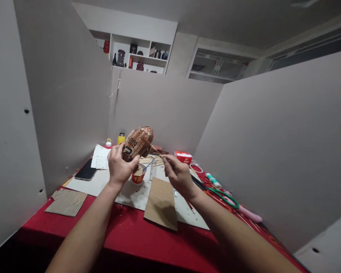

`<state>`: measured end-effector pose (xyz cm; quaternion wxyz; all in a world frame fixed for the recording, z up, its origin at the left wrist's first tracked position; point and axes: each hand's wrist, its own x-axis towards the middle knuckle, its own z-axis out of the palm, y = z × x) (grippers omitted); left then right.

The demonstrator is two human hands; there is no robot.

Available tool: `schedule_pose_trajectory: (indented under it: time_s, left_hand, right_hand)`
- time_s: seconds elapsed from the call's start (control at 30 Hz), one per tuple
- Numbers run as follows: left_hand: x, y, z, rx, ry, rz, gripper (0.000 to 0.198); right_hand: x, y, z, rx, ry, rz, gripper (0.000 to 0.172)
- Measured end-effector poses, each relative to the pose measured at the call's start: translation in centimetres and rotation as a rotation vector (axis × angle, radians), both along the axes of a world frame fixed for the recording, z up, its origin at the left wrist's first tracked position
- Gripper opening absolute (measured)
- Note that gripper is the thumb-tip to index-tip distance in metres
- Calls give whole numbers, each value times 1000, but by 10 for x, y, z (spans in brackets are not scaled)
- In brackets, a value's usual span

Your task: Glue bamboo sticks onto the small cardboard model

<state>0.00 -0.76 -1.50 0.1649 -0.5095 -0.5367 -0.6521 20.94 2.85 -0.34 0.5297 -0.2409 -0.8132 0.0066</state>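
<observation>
Left hand [119, 167] grip closed round ball [138, 142], held above counter [136, 231], over cup [138, 176]. Right hand [178, 175] grip pinching stick [156, 151], tip at ball. Dark print on ball, maybe letters, unreadable.

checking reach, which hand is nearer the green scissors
Right. The right hand, pinching a stick, is left of the green scissors; the left hand, gripping the cardboard model, is farther left.

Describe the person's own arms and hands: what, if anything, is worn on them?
The left hand and right hand wear no gloves, and no watch, bracelet or ring can be made out on the wrists or fingers. Both arms are bare, with no sleeves in view.
</observation>
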Motion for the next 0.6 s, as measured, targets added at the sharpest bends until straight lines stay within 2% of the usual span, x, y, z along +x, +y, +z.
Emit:
schedule_pose_trajectory:
  time_s: [0.1, 0.2, 0.27, 0.4, 0.53, 0.6]
  left_hand:
    - [2, -1, 0, 6, 81, 63, 54]
    - [3, -2, -1, 16, 129, 91, 55]
    - [4, -2, -1, 17, 135, 93, 55]
    - [5, -2, -2, 12, 143, 84, 56]
    - [5, -2, -3, 9, 145, 77, 56]
    - [5, -1, -3, 9, 142, 79, 55]
  right_hand:
    - [-1, 0, 1, 67, -73, 26, 27]
    - [0, 4, 1, 9, -4, -40, 28]
    - [0, 7, -1, 5, 4, -45, 28]
    - [-1, 10, -6, 91, -108, 35, 26]
    - [-2, 14, -7, 8, 12, -40, 29]
    - [-2, 14, -7, 29, -15, -41, 29]
